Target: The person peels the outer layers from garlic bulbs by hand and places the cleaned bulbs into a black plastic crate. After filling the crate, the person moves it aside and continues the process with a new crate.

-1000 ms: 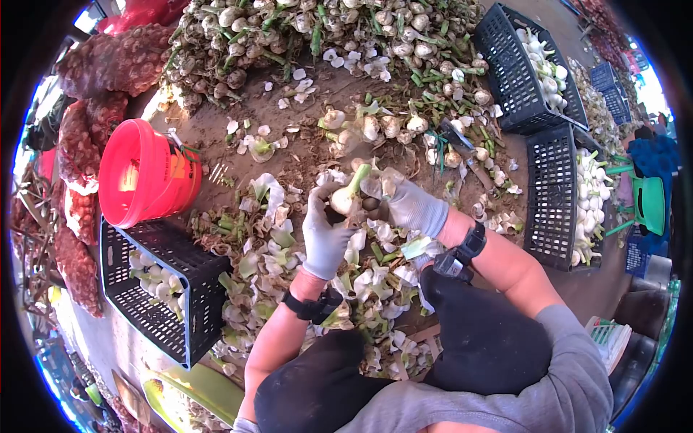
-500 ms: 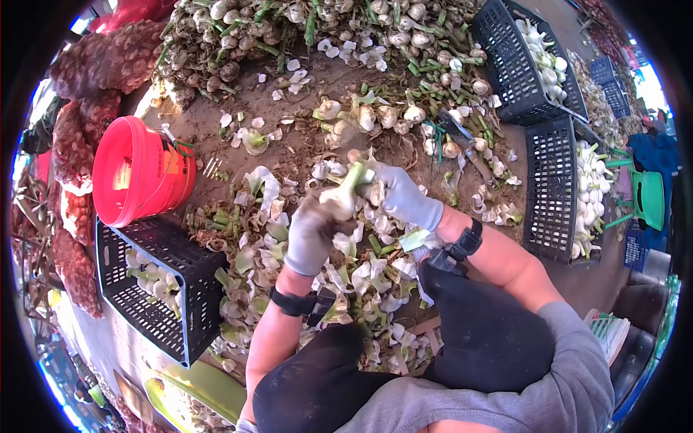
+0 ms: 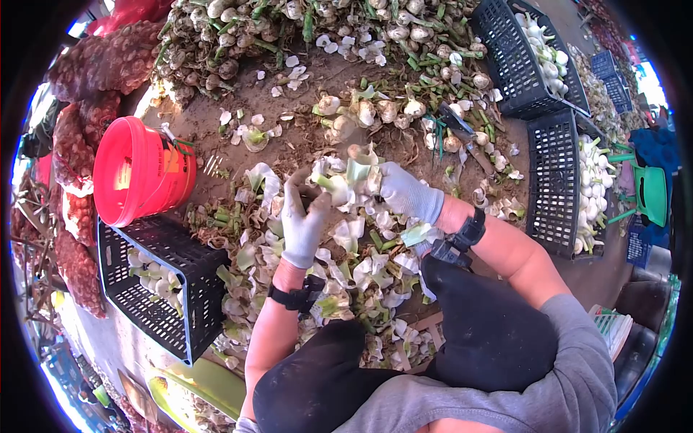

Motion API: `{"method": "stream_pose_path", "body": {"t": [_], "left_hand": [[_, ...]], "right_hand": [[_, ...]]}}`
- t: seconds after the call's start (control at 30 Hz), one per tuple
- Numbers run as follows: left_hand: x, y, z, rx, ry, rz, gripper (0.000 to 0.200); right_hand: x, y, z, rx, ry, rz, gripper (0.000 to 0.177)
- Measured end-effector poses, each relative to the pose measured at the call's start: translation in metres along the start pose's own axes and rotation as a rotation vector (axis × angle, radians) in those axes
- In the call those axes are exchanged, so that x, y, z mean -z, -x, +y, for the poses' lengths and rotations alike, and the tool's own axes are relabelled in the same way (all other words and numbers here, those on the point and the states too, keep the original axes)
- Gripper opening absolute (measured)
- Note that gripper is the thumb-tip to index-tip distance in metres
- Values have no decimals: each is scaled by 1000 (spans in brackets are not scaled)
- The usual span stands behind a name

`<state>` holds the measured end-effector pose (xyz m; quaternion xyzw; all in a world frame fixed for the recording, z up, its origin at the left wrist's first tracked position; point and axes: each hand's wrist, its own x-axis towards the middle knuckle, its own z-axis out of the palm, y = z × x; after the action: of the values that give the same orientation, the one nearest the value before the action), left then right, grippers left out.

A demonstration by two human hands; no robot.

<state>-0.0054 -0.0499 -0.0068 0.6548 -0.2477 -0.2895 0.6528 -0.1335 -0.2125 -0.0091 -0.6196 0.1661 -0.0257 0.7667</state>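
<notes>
In front of me is a garlic bulb (image 3: 338,189) with a cut green stem, and a loosened strip of outer skin (image 3: 361,167) stands up beside it. My right hand (image 3: 408,193), in a pale work glove, is closed at the bulb's right side; its fingertips are partly hidden. To the left, my gloved left hand (image 3: 303,225) has thumb and fingers apart, close to the stem end, with darkened fingertips. Beneath both hands spreads a heap of peeled garlic skins (image 3: 372,267). Several untrimmed bulbs (image 3: 366,114) lie just beyond.
A red bucket (image 3: 148,173) stands at left above a tilted black crate (image 3: 206,289) holding garlic. Two black crates (image 3: 552,184) with white bulbs stand at right. Stemmed garlic (image 3: 238,36) is piled at the back. A blade-like tool (image 3: 456,124) lies among stem scraps.
My left hand has drawn away from the bulb a little and its fingers have spread. The strip of skin now stands up near my right hand, which has barely moved.
</notes>
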Motion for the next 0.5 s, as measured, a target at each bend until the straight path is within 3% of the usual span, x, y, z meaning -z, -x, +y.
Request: {"method": "stream_pose_path", "body": {"t": [0.03, 0.13, 0.17, 0.2, 0.3, 0.4, 0.47, 0.5], "left_hand": [[10, -3, -10, -65, -234, -56, 33], [7, -8, -19, 152, -27, -77, 23], [11, -8, -16, 272, -84, -61, 14], [13, -7, -20, 200, -146, -83, 14], [19, 2, -18, -78, -451, -157, 17], [20, 8, 6, -246, -417, -325, 25], [28, 11, 2, -170, -239, -377, 31], [31, 12, 8, -155, -177, -376, 33]], "right_hand": [[-3, 1, 0, -10, 44, 11, 23], [2, -6, 26, -21, 289, 17, 27], [3, -5, 28, -45, 304, 11, 25], [2, -3, 24, -69, 316, 3, 24], [16, -10, 28, 368, 1133, 123, 19], [50, -13, 3, 323, 1183, 250, 21], [69, -8, -19, 145, 1075, 270, 19], [83, -2, -18, 168, 1059, 300, 20]]}}
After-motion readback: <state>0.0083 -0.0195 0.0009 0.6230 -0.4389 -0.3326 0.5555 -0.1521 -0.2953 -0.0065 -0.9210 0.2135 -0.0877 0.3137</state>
